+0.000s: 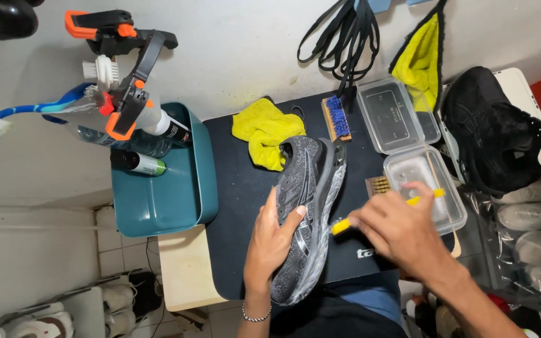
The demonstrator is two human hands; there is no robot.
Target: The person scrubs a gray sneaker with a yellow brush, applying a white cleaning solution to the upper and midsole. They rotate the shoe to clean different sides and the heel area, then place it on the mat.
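Note:
A grey knit sneaker lies on its side on a dark mat, toe toward me. My left hand grips its upper near the middle, thumb across the side. My right hand holds a yellow-handled brush, whose end touches the pale sole edge of the sneaker. Part of the handle pokes out past my fingers over a clear plastic tub.
A teal bin with spray bottles stands left. A yellow cloth, a blue-bristled wooden brush, a brass-bristled brush and a clear lid lie behind the sneaker. Black laces hang on the wall. Black shoes sit right.

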